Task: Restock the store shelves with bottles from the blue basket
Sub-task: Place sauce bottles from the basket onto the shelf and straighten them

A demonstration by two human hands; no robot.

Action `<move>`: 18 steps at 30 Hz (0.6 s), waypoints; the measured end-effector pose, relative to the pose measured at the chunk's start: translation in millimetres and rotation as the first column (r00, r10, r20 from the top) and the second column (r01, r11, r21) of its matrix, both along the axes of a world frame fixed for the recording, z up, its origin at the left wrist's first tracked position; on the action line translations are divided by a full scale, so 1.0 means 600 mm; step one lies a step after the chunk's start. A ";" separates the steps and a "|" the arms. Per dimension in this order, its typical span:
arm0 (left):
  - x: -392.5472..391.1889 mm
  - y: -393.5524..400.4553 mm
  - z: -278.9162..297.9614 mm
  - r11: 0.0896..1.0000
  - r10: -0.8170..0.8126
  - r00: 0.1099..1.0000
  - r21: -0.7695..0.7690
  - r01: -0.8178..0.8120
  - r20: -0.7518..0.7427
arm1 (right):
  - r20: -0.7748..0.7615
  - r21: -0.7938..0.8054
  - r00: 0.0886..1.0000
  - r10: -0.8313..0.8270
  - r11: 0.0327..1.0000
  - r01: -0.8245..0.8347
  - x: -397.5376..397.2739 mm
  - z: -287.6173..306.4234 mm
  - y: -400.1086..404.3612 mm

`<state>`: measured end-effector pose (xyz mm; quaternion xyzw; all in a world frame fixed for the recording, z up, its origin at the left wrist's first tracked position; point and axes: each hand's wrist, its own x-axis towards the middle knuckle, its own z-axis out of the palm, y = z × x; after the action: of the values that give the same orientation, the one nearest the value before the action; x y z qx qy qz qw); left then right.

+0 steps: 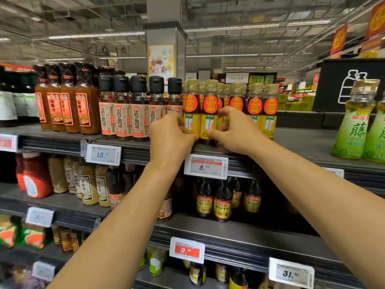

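On the top shelf stands a row of small sesame-oil bottles with yellow labels, red round stickers and gold caps. My left hand grips the front-left yellow bottle from its left side, fingers curled round its lower body. My right hand, a ring on one finger, grips the bottle beside it from the right. Both bottles stand upright at the shelf's front edge, touching each other. The blue basket is out of view.
Left of the yellow bottles stand black-capped bottles and orange sauce bottles. Green bottles stand at the far right, with bare shelf between. Price tags 8.60 and 15.00 hang below. Lower shelves hold more bottles.
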<state>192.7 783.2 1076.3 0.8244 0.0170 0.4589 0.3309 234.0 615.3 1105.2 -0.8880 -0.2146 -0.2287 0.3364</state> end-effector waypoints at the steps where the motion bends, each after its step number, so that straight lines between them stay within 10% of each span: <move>1: 0.000 0.000 0.000 1.000 0.002 1.000 0.000 -0.002 0.000 | 0.004 0.004 1.000 -0.002 1.000 0.002 -0.001 -0.001 0.000; 18: -0.001 -0.001 -0.002 1.000 0.005 0.999 -0.016 -0.005 0.035 | -0.016 0.012 1.000 0.017 1.000 -0.017 -0.019 0.000 -0.003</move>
<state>191.9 782.9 1075.4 0.8136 0.0170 0.4738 0.3366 222.6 613.7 1105.2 -0.8859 -0.2181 -0.2198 0.3455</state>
